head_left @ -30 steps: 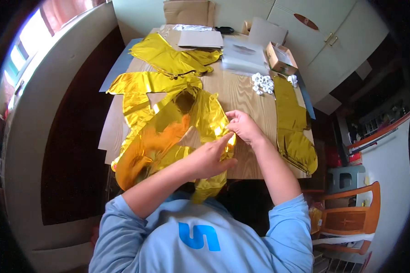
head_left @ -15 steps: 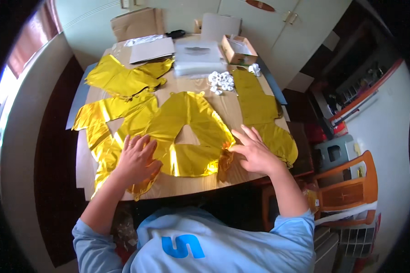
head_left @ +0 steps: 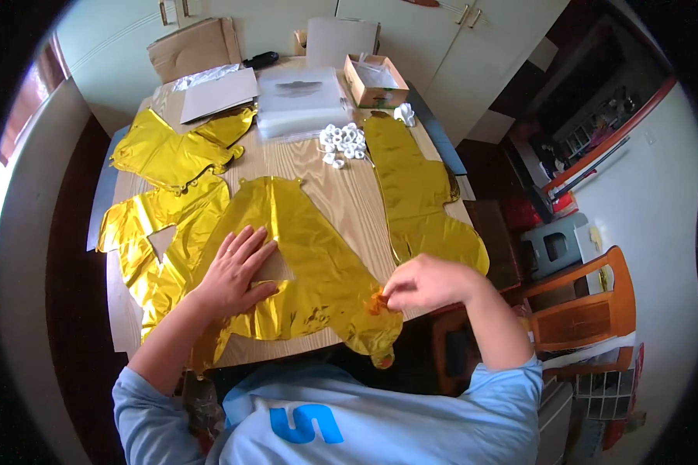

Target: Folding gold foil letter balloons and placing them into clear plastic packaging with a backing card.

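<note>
A flat, uninflated gold foil balloon [head_left: 318, 240] shaped like the letter A lies in front of me, its lower legs reaching past the table's near edge. Flat on its left side rests my left hand [head_left: 239, 267], fingers stretched out. At the lower right leg, my right hand [head_left: 425, 282] is closed in a pinch on the crinkled foil, which glints orange there; the fingertips are partly hidden. To the left, more gold foil balloons [head_left: 171, 143] lie overlapping, one tucked beside the A. Another gold foil balloon [head_left: 419, 186] is spread along the right side.
Small white rolled pieces [head_left: 343, 142] sit in a heap mid-table. Behind them are clear plastic bags [head_left: 298, 105], a grey card sheet [head_left: 221, 94] and an open box [head_left: 378, 94]. An orange wooden chair [head_left: 578, 318] stands at the right, near a grey stool [head_left: 554, 246].
The A-shaped balloon has come nearer and its lower right leg is spread out flatter. My right hand went from spread fingers to a pinch, lower down; my left stays flat.
</note>
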A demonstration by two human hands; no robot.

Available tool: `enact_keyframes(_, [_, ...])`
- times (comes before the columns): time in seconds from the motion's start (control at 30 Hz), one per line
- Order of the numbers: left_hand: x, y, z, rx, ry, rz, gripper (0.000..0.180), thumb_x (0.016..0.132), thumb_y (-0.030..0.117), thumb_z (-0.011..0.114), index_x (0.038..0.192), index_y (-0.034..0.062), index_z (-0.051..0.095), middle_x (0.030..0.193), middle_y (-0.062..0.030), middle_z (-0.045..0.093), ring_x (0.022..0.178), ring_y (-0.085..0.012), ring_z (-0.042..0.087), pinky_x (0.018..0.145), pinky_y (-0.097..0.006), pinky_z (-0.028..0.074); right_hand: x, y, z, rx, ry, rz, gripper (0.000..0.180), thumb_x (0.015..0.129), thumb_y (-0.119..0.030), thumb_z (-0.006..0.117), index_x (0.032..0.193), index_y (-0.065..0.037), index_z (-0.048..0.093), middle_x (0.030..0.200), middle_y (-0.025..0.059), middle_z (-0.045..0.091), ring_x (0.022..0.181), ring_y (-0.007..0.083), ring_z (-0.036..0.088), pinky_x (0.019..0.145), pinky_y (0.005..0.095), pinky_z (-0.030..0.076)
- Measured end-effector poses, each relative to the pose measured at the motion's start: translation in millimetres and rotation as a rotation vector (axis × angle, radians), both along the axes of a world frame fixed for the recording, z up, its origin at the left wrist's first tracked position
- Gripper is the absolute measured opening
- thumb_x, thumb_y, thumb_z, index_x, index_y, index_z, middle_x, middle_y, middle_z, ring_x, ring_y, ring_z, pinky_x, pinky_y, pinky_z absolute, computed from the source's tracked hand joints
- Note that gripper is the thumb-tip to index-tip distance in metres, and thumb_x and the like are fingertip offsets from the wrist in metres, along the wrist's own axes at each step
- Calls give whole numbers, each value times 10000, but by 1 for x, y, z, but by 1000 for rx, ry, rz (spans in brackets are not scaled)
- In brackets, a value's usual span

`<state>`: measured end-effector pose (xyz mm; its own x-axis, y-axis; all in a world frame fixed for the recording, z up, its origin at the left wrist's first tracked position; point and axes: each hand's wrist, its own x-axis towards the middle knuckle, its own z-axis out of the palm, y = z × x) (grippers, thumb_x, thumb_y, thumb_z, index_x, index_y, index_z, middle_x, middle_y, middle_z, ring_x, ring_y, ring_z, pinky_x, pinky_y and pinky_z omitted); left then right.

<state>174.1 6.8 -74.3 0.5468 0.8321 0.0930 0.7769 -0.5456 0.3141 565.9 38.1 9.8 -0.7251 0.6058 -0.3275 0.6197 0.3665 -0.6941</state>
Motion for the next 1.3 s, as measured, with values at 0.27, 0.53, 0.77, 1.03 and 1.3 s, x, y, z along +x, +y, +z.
enact_keyframes(0.27, [26, 21, -7, 26, -12, -17, 729, 924, 489, 629, 1499, 80, 445, 1595, -201, 348, 1509, -396, 260, 1238, -551, 157, 5, 172, -81, 760, 34, -827, 310, 850, -307, 806, 896, -27, 681, 859, 90, 721, 791, 227, 685, 749, 356, 540])
enact_keyframes(0.53, [36, 36, 0, 40, -103, -15, 654, 903, 390, 698, 1443, 79, 503, 1562, -189, 394, 1485, -400, 297, 1220, -562, 208, 18, 221, -103, 448, -206, -897, 256, 885, -375, 747, 909, -121, 729, 1069, 104, 726, 989, 306, 688, 846, 450, 540])
enact_keyframes(0.77, [119, 128, 14, -160, -556, 23, 336, 910, 233, 680, 1195, 57, 695, 1162, -179, 681, 1063, -355, 659, 931, -440, 526, 16, 213, -107, 625, -281, -862, 218, 935, -305, 665, 949, -98, 731, 1095, 125, 719, 1030, 345, 678, 882, 476, 537])
enact_keyframes(1.03, [221, 222, -21, 227, -188, 18, 475, 938, 339, 602, 1337, 82, 622, 1334, -140, 631, 1303, -296, 549, 1143, -456, 365, 28, 212, -117, 655, 131, -881, 189, 918, -260, 689, 892, -74, 674, 988, 141, 692, 939, 361, 666, 807, 459, 521])
enact_keyframes(1.3, [229, 226, -26, 126, 159, -54, 938, 902, 758, 468, 1532, 71, 362, 1527, -155, 438, 1487, -278, 331, 1262, -519, 91, 93, 166, -79, 797, 656, -1055, 222, 1043, -250, 562, 1068, -32, 595, 1005, 84, 660, 942, 217, 629, 877, 366, 496])
